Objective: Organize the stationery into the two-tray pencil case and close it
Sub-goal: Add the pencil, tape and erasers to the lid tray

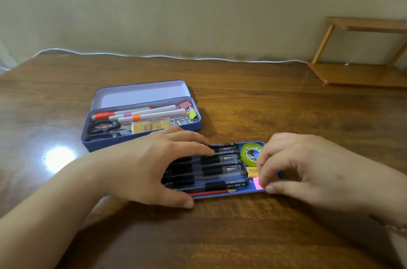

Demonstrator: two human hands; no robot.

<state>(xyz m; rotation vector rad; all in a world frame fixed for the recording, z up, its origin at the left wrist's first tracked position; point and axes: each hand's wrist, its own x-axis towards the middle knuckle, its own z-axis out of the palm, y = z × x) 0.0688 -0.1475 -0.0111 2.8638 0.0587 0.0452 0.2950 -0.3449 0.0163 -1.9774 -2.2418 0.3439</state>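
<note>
On the glossy brown wooden bench, the open blue metal pencil case held 3 white markers, black scissors, yellow erasers and binder clips. Nearer, the shallow blue tray carried black pens under the flat, relaxed left hand. Beside a green tape roll, the right hand pinched a pink sticky pad.

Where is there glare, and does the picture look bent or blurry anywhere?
Head view: a bright glare patch sits on the table left of the left hand; the white cable and table's far edge bow from wide-angle distortion; the right hand looks slightly soft; lighting is otherwise even.
</note>
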